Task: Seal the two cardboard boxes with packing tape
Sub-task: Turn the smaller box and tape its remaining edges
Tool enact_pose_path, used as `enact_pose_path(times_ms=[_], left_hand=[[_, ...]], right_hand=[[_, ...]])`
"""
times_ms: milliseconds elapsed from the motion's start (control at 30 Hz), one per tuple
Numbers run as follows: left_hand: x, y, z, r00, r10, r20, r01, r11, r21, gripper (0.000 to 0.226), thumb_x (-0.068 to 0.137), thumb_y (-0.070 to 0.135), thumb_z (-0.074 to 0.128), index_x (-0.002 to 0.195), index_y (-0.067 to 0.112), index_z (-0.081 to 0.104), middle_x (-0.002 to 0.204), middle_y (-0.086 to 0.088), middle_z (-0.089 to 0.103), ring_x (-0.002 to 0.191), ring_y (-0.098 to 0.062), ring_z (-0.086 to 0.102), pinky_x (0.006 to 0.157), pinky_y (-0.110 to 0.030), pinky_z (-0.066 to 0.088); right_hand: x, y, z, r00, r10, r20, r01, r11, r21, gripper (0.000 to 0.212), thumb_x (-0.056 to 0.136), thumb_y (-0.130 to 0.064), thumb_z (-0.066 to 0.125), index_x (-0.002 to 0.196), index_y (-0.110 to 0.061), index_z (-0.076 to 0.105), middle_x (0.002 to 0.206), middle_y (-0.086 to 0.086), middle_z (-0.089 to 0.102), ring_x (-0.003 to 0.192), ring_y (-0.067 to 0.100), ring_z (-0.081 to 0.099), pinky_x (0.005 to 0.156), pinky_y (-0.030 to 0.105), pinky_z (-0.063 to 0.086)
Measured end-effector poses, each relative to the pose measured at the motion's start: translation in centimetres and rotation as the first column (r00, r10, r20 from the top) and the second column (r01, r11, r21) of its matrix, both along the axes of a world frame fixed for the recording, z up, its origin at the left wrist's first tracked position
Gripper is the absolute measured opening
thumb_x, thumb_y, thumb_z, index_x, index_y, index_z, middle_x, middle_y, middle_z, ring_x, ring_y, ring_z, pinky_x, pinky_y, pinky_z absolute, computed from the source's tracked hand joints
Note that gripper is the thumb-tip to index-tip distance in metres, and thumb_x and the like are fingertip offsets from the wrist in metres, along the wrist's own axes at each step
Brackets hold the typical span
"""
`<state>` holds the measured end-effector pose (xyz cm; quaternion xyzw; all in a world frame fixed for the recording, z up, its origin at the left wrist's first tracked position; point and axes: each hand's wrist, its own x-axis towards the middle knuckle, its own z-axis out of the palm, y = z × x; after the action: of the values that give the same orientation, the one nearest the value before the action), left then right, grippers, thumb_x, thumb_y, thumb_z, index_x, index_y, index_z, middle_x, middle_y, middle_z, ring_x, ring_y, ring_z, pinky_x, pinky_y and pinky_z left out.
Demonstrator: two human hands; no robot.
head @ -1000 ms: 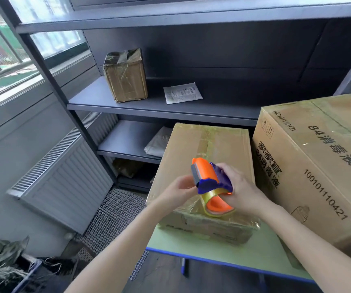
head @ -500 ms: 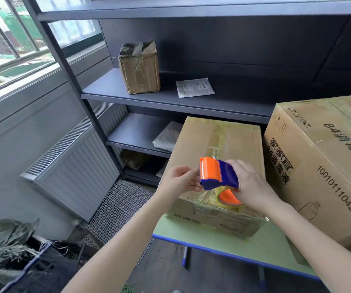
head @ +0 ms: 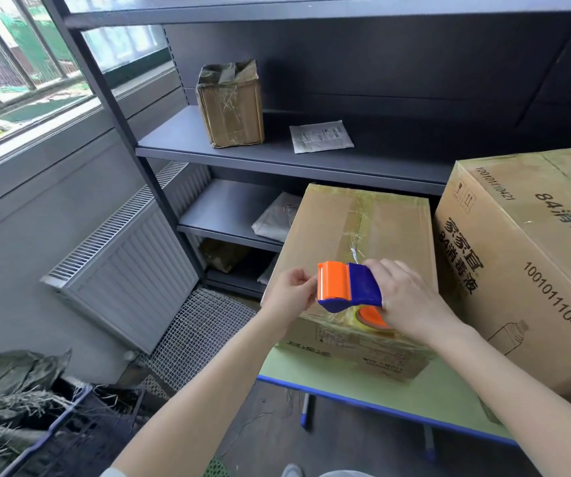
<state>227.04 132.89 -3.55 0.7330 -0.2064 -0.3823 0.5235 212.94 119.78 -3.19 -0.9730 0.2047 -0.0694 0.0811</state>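
Tape dispenser [head: 349, 287] has levelled over the smaller box [head: 329, 228], right fingers [head: 378, 270] gripping it, left fingers [head: 303, 280] pinching its front.

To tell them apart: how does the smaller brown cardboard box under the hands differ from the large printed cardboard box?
The smaller brown cardboard box has a plain, taped top; the large printed cardboard box bears black characters and numbers. The large one stands taller than the smaller. Both sit on the green table.

Window [head: 26, 70]: far left, barred, bright daylight.
Radiator [head: 129, 270]: white, below it on grey wall [head: 12, 287].
Shelving [head: 277, 156]: dark metal, far side.
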Motion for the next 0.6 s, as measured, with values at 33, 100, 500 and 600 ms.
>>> enact_pose_path(times_ms=[33, 100, 500, 600], left_hand=[[0.1, 0.2, 0.1, 1.000, 0.006, 0.027, -0.006, 1.000, 0.003, 0.026, 0.095, 0.016, 0.053, 0.070, 0.012, 0.048, 0.050, 0.004, 0.047, 0.047, -0.010, 0.037, 0.054, -0.023, 0.030], [0.6, 0.8, 0.4, 0.999, -0.007, 0.043, 0.007, 1.000, -0.014, 0.026, 0.095, 0.014, 0.052, 0.069, 0.011, 0.048, 0.043, 0.010, 0.048, 0.047, -0.009, 0.035, 0.049, -0.020, 0.029], [3.8, 4.5, 1.0, 0.994, -0.013, 0.107, 0.015, 1.000, -0.020, 0.027, 0.090, 0.009, 0.060, 0.064, 0.012, 0.058, 0.050, 0.005, 0.059, 0.046, -0.006, 0.039, 0.048, -0.016, 0.036], [6.4, 6.7, 1.0, 0.971, 0.124, 0.205, -0.124, 0.992, -0.013, 0.023, 0.088, 0.011, 0.062, 0.066, 0.011, 0.060, 0.053, 0.004, 0.058, 0.052, -0.010, 0.044, 0.053, -0.019, 0.038]], right_hand=[[0.1, 0.2, 0.0, 1.000, 0.002, -0.018, -0.003, 1.000, -0.020, 0.057, 0.086, -0.022, 0.056, 0.137, -0.013, 0.033, 0.116, 0.005, 0.050, 0.105, 0.023, 0.046, 0.086, 0.029, 0.038], [0.2, 0.5, 0.1, 0.999, -0.001, -0.033, 0.000, 1.000, -0.031, 0.058, 0.087, -0.016, 0.053, 0.140, -0.015, 0.028, 0.113, 0.005, 0.049, 0.103, 0.023, 0.045, 0.082, 0.027, 0.036], [1.6, 3.1, 0.7, 0.998, 0.068, 0.003, -0.068, 0.992, -0.104, 0.092, 0.090, -0.011, 0.043, 0.130, -0.052, -0.029, 0.086, -0.002, 0.031, 0.082, 0.016, 0.035, 0.070, 0.026, 0.030], [0.5, 2.0, 1.0, 0.999, 0.007, -0.053, -0.013, 0.993, -0.117, 0.088, 0.089, -0.008, 0.041, 0.139, -0.052, -0.016, 0.083, -0.005, 0.031, 0.081, 0.017, 0.036, 0.069, 0.026, 0.027]])
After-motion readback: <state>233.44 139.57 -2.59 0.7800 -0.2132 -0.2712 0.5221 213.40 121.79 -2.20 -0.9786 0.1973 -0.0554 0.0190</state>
